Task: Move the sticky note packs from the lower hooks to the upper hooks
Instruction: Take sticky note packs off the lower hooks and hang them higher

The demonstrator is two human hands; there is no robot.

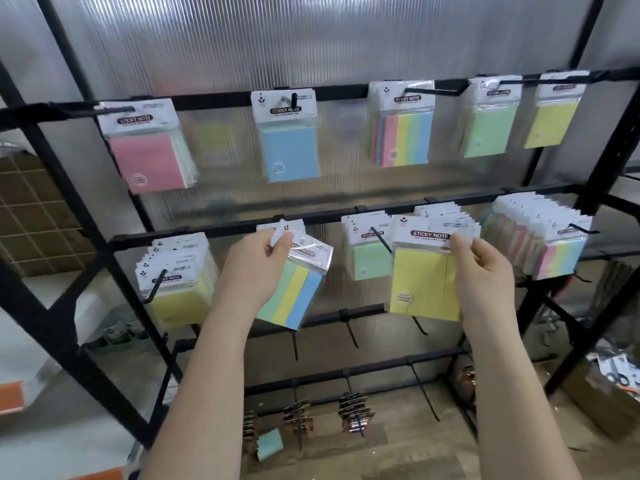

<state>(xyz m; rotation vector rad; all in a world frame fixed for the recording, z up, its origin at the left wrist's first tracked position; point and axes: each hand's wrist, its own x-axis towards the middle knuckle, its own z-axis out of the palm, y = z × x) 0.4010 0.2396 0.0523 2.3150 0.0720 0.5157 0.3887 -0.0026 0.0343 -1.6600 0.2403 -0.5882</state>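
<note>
**Two packs pinched at the lower rail**

Standing across the whole view, a black metal rack [52, 271] carries horizontal rails in front of a ribbed translucent plastic wall [277, 39]. Below lies a wooden floor [398, 445], and a cardboard box [602, 410] sits at the lower right.

The upper rail [214, 102] holds five hooks, each with sticky note packs in clear sleeves under white header cards: a pink pack [149, 161], a blue pack [289, 154], a striped multicolour pack [403, 140], a green pack [488, 129] and a yellow pack [550, 123].

The lower rail [325, 216] carries fuller bundles: a thick stack of yellow packs [176, 282] at the left, a green bundle [369, 251] in the middle, and a long fanned row of multicolour packs [540, 237] at the right.

The right hand [481, 271] pinches the header card of a large yellow pack [422, 282] between thumb and fingers, at the front of its hook's stack on the lower rail. The left hand [256, 268] pinches the white header of a green, yellow and blue striped pack [298, 296], which hangs tilted just beneath the lower rail; whether it is on a hook cannot be told.

Lower rails hold bare black hooks [349, 330], and the lowest holds small dark clipped items [353, 410], too blurred to name. A loose blue pack [270, 445] lies near the floor.
</note>
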